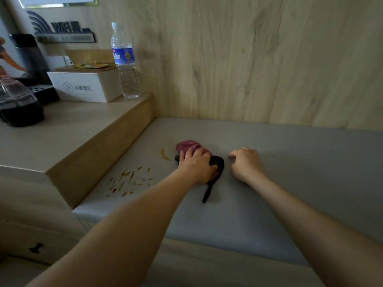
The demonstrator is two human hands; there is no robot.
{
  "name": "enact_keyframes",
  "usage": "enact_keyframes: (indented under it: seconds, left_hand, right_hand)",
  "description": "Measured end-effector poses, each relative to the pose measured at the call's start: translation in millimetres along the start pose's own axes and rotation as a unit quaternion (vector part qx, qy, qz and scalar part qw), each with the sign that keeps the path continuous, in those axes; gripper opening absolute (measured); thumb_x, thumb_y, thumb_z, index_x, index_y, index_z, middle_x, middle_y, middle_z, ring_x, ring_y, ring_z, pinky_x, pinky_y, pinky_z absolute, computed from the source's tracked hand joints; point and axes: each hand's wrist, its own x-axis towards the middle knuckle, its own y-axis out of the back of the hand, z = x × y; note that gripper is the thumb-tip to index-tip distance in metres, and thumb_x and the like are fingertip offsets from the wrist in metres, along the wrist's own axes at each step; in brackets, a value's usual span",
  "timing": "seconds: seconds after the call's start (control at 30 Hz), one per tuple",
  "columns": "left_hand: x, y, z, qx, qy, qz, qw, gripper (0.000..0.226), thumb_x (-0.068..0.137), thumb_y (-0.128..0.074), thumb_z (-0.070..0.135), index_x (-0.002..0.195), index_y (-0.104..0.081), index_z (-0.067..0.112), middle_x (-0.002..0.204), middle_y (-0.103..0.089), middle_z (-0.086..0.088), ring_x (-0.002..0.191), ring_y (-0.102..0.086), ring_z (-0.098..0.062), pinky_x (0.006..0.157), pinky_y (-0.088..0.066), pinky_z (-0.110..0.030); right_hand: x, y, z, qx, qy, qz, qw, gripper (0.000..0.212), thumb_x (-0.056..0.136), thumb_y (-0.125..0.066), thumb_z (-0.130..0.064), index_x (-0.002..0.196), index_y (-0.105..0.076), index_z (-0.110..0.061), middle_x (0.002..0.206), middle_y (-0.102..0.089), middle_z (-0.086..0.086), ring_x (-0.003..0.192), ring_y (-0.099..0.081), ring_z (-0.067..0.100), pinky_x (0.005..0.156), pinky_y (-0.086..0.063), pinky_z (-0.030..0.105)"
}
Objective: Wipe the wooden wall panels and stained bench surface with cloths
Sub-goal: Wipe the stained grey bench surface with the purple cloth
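Left hand (195, 165) gripping the purple cloth (187, 146) mid-bench (290, 162), right hand (245, 162) loosely curled, holding nothing. Brown stains (128, 181) near left edge remaining; wall panels (248, 59) still to wipe.

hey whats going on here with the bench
A person is cleaning a grey bench set against wooden wall panels. The left hand presses a bunched purple cloth, with a black cloth beside it, down on the bench. The right hand rests on the bench with fingers loosely curled, holding nothing. Brownish stains are smeared on the bench left of the cloths, not yet wiped. A water bottle and a white box stand on the raised ledge.
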Motion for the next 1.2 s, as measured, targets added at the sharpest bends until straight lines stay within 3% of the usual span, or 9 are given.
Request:
enact_keyframes:
  seconds: [0.2,0.3,0.43,0.67,0.77,0.9,1.0,1.1,1.2]
  left_hand:
    - [47.4,0.1,-4.0,0.011,0.015,0.025,1.0,0.061,0.095,-0.033,0.058,0.149,-0.024,0.031,0.159,-0.011,0.004,0.145,-0.004,-0.034,0.115,-0.003,-0.054]
    - [36.0,-2.5,-9.1,0.042,-0.029,0.026,0.998,0.06,0.093,-0.034,0.058,0.147,-0.027,0.032,0.157,-0.019,0.001,0.143,-0.016,-0.031,0.116,-0.015,-0.047]
    - [18.6,2.3,-13.2,0.063,-0.084,-0.002,0.994,0.059,0.095,-0.037,0.054,0.149,-0.024,0.032,0.158,-0.014,0.002,0.145,-0.011,-0.026,0.117,-0.01,-0.037]
    - [65.6,11.6,-11.4,0.003,0.044,-0.01,0.999,0.066,0.092,-0.035,0.062,0.149,-0.016,0.038,0.16,0.004,0.006,0.144,0.009,-0.039,0.116,-0.003,-0.056]
    - [74.0,8.4,-13.8,0.022,0.044,0.003,0.999,0.067,0.09,-0.033,0.064,0.149,-0.02,0.034,0.16,-0.006,0.002,0.144,-0.003,-0.039,0.115,-0.014,-0.054]
    - [48.5,10.9,-25.8,0.088,-0.033,0.028,0.995,0.062,0.092,-0.035,0.058,0.147,-0.028,0.029,0.156,-0.023,-0.003,0.14,-0.027,-0.028,0.113,-0.024,-0.038]
    - [36.7,15.3,-38.9,0.106,-0.05,0.003,0.993,0.061,0.094,-0.035,0.056,0.149,-0.021,0.033,0.158,-0.014,-0.002,0.143,-0.02,-0.029,0.114,-0.019,-0.039]
    - [55.5,14.0,-49.4,0.069,0.017,-0.017,0.997,0.066,0.092,-0.027,0.066,0.149,-0.011,0.037,0.16,0.0,0.0,0.144,-0.001,-0.04,0.116,-0.011,-0.053]
    - [73.5,10.2,-47.8,0.038,0.075,0.002,0.996,0.07,0.09,-0.024,0.07,0.15,-0.011,0.037,0.16,0.001,0.002,0.143,0.002,-0.042,0.116,-0.008,-0.054]
  right_hand:
    - [7.2,-1.1,11.2,-0.013,0.029,0.002,1.0,0.034,0.091,-0.049,-0.016,0.121,-0.062,-0.021,0.126,-0.051,0.014,0.119,-0.045,0.034,0.099,-0.041,0.033]
    - [10.4,6.4,7.7,0.019,0.012,-0.02,1.0,0.037,0.089,-0.051,-0.013,0.125,-0.06,-0.021,0.131,-0.048,0.013,0.124,-0.041,0.033,0.102,-0.038,0.034]
    - [15.7,9.9,3.2,0.041,-0.002,-0.031,0.999,0.039,0.088,-0.051,-0.012,0.125,-0.058,-0.022,0.134,-0.046,0.01,0.126,-0.04,0.031,0.103,-0.038,0.034]
    - [19.3,0.8,-1.9,0.023,0.02,-0.026,0.999,0.034,0.088,-0.055,-0.02,0.122,-0.059,-0.019,0.13,-0.046,0.011,0.123,-0.04,0.032,0.098,-0.041,0.035]
    - [20.8,2.7,-2.3,0.017,0.016,-0.036,0.999,0.035,0.086,-0.059,-0.019,0.121,-0.059,-0.019,0.13,-0.044,0.011,0.123,-0.04,0.031,0.095,-0.041,0.034]
    - [27.2,9.6,-7.3,0.025,0.013,-0.037,0.999,0.042,0.084,-0.059,-0.015,0.125,-0.057,-0.023,0.132,-0.044,0.009,0.125,-0.041,0.029,0.097,-0.04,0.033]
    - [32.6,10.1,-16.7,0.028,0.019,-0.029,0.999,0.04,0.085,-0.056,-0.012,0.124,-0.058,-0.024,0.132,-0.044,0.007,0.125,-0.042,0.028,0.097,-0.041,0.034]
    - [33.0,2.7,-22.6,0.025,0.033,-0.026,0.999,0.038,0.087,-0.056,-0.013,0.124,-0.058,-0.022,0.132,-0.044,0.008,0.125,-0.042,0.028,0.098,-0.04,0.034]
    - [32.3,-2.6,-23.4,0.019,0.041,-0.025,0.999,0.039,0.089,-0.053,-0.014,0.127,-0.056,-0.021,0.132,-0.043,0.008,0.125,-0.04,0.028,0.097,-0.039,0.034]
